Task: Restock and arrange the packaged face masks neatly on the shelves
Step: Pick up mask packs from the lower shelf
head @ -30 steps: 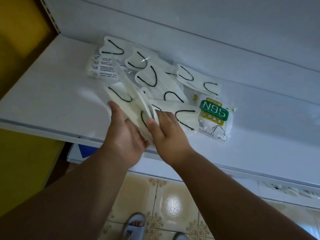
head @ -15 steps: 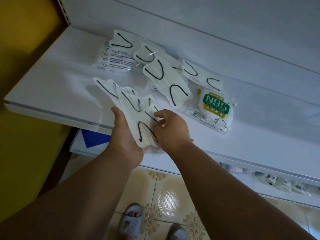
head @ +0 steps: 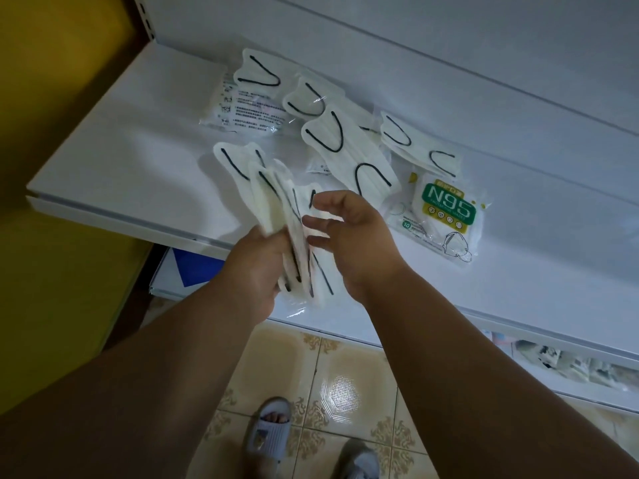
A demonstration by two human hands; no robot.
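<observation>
My left hand grips a fanned bundle of white packaged face masks with black ear loops, held upright over the front edge of the white shelf. My right hand hovers just right of the bundle, its fingers spread and loosely bent, holding nothing; its fingertips are close to the masks. More wrapped masks lie scattered on the shelf behind. A green and yellow N95 pack lies to the right. A pack with printed text lies at the back left.
The shelf's back panel rises behind the masks. A lower shelf holds more packaged goods at right. A blue and white box sits below the shelf edge. Tiled floor and my sandalled feet lie underneath. A yellow wall stands left.
The bundle has been lifted off the shelf and gathered upright in my left hand. My right hand has let go of it and opened beside it.
</observation>
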